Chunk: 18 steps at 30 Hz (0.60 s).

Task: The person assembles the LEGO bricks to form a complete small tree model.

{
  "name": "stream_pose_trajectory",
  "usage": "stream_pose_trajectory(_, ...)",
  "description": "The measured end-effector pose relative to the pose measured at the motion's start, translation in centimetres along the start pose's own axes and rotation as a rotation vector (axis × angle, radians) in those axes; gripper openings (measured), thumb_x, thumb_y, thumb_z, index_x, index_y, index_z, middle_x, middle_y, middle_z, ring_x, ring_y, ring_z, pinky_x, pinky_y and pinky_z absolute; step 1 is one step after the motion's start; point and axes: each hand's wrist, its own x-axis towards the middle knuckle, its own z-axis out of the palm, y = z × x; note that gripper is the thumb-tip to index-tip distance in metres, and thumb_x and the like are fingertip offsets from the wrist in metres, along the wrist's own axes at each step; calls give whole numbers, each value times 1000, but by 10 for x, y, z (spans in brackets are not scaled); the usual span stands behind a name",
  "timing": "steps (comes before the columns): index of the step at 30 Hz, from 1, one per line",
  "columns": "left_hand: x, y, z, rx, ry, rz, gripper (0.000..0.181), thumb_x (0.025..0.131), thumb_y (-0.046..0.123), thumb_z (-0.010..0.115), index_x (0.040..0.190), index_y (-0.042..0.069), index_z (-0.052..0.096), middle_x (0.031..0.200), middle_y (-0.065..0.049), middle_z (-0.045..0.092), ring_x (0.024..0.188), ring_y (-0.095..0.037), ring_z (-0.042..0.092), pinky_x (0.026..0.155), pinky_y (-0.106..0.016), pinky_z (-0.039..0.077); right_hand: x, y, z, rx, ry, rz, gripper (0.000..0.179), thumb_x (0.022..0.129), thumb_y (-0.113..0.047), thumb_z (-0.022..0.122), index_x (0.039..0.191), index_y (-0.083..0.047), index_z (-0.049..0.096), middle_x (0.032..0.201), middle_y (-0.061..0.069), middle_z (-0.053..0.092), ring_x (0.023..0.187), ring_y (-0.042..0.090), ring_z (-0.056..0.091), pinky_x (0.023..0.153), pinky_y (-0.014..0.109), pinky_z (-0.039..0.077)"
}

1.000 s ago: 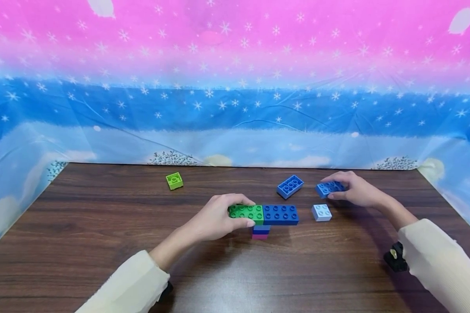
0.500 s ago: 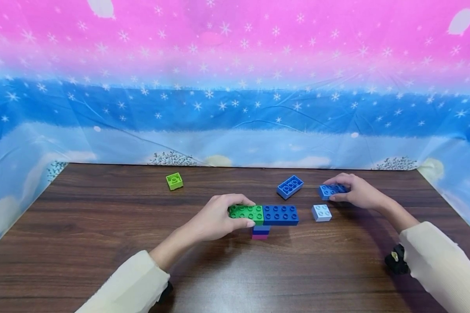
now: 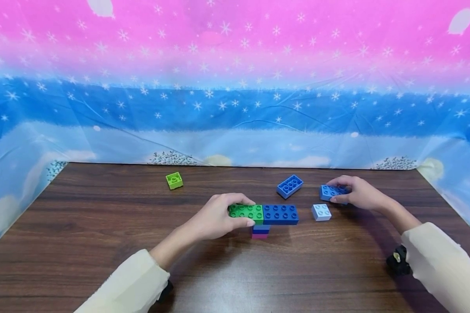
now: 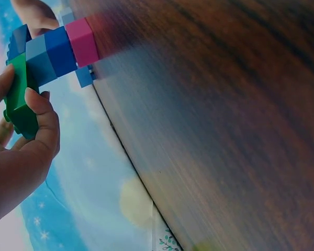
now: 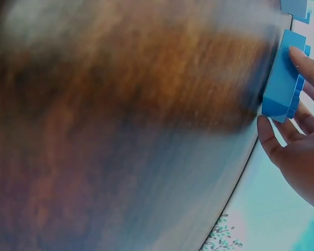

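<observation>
My left hand (image 3: 217, 217) grips the green toy brick (image 3: 246, 213) between thumb and fingers. This green brick and a dark blue brick (image 3: 280, 214) lie end to end across the top of a small stack. Below them the left wrist view shows a light blue brick (image 4: 40, 60), a blue brick (image 4: 60, 51) and a pink brick (image 4: 82, 42) at the bottom. To the right, my right hand (image 3: 361, 193) pinches a medium blue brick (image 3: 327, 191), studs up, low at the tabletop. Its right end is hidden by the fingers.
A pale blue brick (image 3: 321, 212) sits between the stack and my right hand. Behind it lies an upturned blue brick (image 3: 290, 187). An upturned lime brick (image 3: 174, 181) is at the back left. A patterned cloth (image 3: 235, 143) borders the wooden table (image 3: 102, 226).
My right hand has shifted slightly to the right and nearer, and the medium blue brick has moved and turned a little with it. The left hand and the stack stay in place.
</observation>
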Motion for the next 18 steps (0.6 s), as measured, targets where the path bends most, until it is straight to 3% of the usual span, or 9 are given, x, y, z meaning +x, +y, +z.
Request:
stream_pose_trajectory(6,0,0,0,0,-4,1,28,83,18,69,109,10,63,94,1,62,75,-11,52,65,-27,45,-2,-7,-2,-1,7,-17,41,82,-19,69,119,-5,57,114,17,56,103,34,53,83,50,42)
stream_pose_trajectory(18,-1,0,0,-2,-1,-5,28,83,17,69,109,11,63,94,1,61,75,-11,52,65,-27,45,-2,-38,-7,26,-5,-77,42,82,-28,69,119,-11,58,105,5,58,89,18,55,74,36,45)
